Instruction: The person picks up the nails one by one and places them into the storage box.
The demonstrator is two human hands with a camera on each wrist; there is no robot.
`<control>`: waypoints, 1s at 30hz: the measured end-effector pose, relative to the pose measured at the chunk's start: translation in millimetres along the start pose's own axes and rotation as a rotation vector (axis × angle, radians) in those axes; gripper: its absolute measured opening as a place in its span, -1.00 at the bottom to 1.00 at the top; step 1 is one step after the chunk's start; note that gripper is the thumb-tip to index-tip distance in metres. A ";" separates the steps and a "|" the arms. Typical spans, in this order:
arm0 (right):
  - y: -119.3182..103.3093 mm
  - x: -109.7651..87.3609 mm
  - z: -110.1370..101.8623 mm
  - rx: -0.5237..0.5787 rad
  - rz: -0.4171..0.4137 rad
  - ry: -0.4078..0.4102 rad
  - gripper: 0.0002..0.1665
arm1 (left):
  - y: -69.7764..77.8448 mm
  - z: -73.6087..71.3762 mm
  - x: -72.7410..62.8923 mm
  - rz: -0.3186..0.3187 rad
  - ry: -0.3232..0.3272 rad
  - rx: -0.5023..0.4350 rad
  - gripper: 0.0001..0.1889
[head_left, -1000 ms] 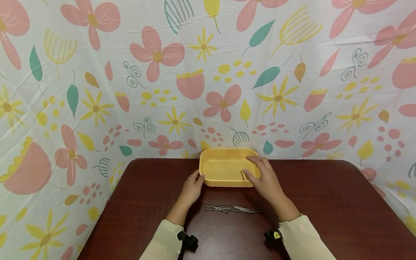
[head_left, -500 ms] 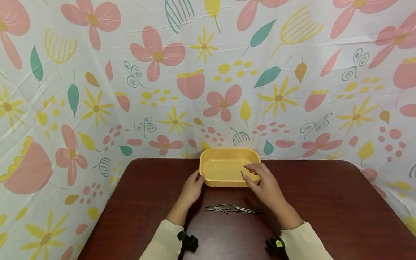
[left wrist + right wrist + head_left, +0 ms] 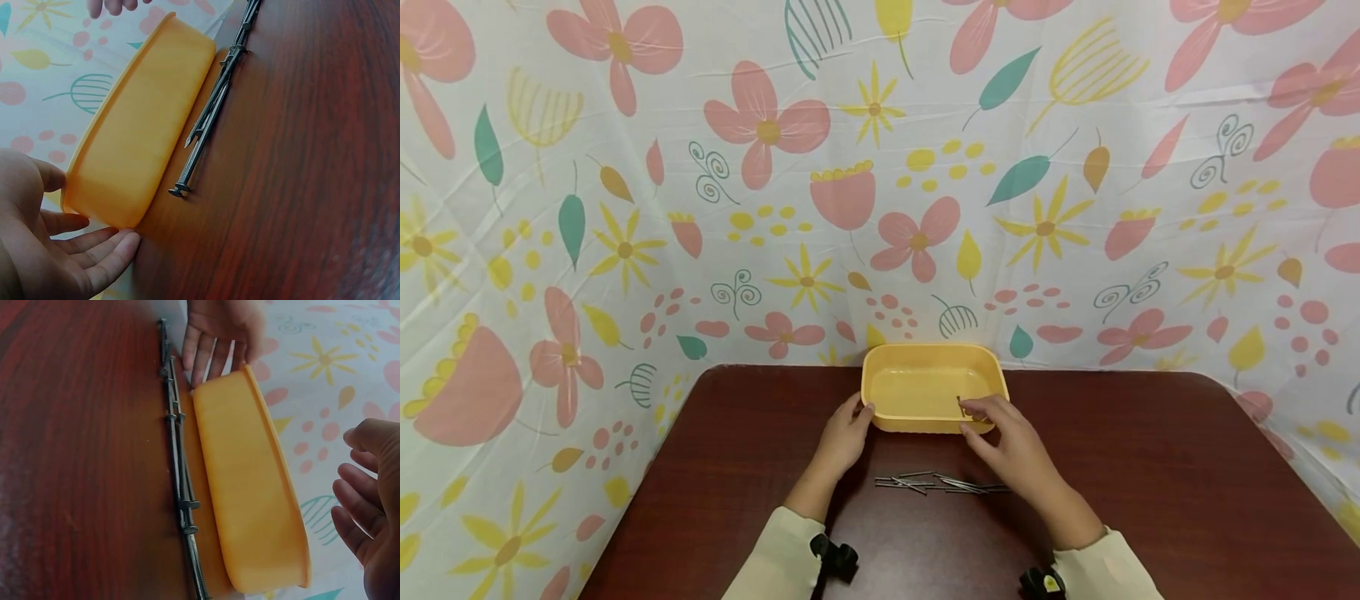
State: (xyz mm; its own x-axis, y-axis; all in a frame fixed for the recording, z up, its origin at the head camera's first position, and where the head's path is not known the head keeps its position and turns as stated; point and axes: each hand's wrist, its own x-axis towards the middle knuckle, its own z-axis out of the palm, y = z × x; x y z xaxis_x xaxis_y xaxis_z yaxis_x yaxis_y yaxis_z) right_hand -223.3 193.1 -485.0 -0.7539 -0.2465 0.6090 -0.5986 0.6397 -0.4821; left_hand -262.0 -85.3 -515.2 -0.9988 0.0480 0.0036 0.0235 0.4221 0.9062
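A yellow plastic box (image 3: pixel 917 424) stands at the back of the table. My left hand (image 3: pixel 844 437) holds its left end, thumb by the front corner of the rim and fingers along the end wall (image 3: pixel 125 144). Over the front right corner hovers my right hand (image 3: pixel 1011 442), fingers loosely bent; in the right wrist view this hand (image 3: pixel 375 487) has nothing in its fingers. Inside the box, by the right fingertips, a thin dark nail (image 3: pixel 960 405) shows, partly covered. Several steel nails (image 3: pixel 955 483) lie in a loose row in front of the box, heads visible in the left wrist view.
The dark red wooden table (image 3: pixel 737 483) reaches back to a flowered cloth (image 3: pixel 647 208) that hangs behind it and along the left side. Black wrist camera mounts (image 3: pixel 833 557) sit at both sleeves.
My right hand has drawn back from inside the box towards its front right corner, its fingers closer together. The left hand, the box and the nails on the table stay in place.
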 end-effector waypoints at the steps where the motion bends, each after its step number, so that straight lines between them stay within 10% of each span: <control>1: -0.4 -0.8 0.5 0.001 -0.002 -0.006 -0.56 | -0.1 -0.1 -0.2 -0.002 -0.002 -0.001 -0.45; 20: -6.6 -14.5 10.0 -0.049 0.114 -0.439 -0.81 | -1.1 0.2 -0.9 -0.006 0.005 0.009 -0.43; 30: 0.3 -18.4 8.5 -0.042 0.138 -0.528 -0.81 | -0.5 0.5 0.5 -0.025 0.004 0.001 -0.46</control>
State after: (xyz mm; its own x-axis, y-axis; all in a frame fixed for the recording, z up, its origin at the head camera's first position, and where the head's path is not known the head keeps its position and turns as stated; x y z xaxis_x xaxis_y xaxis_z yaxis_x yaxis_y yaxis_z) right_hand -211.9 191.6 -501.7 -0.8646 -0.4832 0.1379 -0.4814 0.7179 -0.5029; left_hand -262.4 -85.1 -515.9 -0.9993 0.0339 -0.0178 -0.0018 0.4244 0.9055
